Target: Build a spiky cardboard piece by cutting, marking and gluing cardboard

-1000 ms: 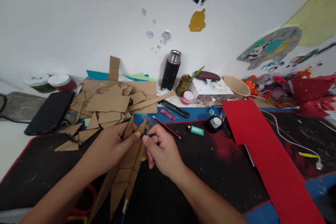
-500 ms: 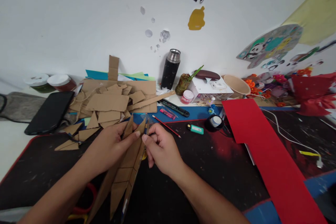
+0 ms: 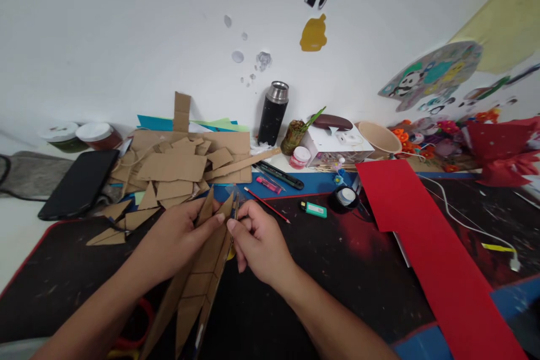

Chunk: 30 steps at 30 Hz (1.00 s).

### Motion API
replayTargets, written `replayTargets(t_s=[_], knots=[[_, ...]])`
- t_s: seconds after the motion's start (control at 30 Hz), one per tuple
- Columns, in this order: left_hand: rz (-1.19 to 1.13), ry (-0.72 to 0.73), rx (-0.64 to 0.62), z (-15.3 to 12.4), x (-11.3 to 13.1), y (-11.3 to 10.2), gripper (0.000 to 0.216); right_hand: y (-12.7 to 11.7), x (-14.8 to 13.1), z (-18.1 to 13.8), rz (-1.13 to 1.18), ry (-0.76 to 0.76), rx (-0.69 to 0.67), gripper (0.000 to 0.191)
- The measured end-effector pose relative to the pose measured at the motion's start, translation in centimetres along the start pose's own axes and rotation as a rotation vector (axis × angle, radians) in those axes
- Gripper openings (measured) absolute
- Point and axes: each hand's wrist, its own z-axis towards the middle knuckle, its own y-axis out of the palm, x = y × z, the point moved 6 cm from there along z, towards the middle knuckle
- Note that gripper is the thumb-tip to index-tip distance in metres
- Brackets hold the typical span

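Note:
My left hand (image 3: 185,233) is closed around a folded cardboard piece (image 3: 202,278) with pointed ends and dark lines drawn across it. Its thumb presses on the cardboard's face near the upper points. On the other side, my right hand (image 3: 259,242) pinches the right edge of the same piece between thumb and fingers. A bit of something yellow shows below the right fingertips, too small to name. Scissors with red handles (image 3: 141,320) lie partly hidden under my left forearm.
Cardboard scraps (image 3: 172,169) are heaped behind my left hand. A black phone (image 3: 78,183) lies at left. A black flask (image 3: 273,115) stands by the wall. A red pencil (image 3: 268,205), a teal lighter (image 3: 314,209) and a long red sheet (image 3: 439,259) lie to the right.
The view has shifted very slightly. Both hands keep their hold on the cardboard piece in almost the same place.

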Motion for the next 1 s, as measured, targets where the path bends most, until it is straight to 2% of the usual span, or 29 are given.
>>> replayTargets(t_s=[0.43, 1.0], knots=[[0.008, -0.007, 0.016, 0.0, -0.4, 0.1, 0.041, 0.1, -0.1, 0.0, -0.026, 0.011, -0.003, 0.028], [0.036, 0.051, 0.053, -0.2, 0.8, -0.4, 0.035, 0.1, -0.9, -0.2, -0.011, -0.016, -0.011, 0.029]])
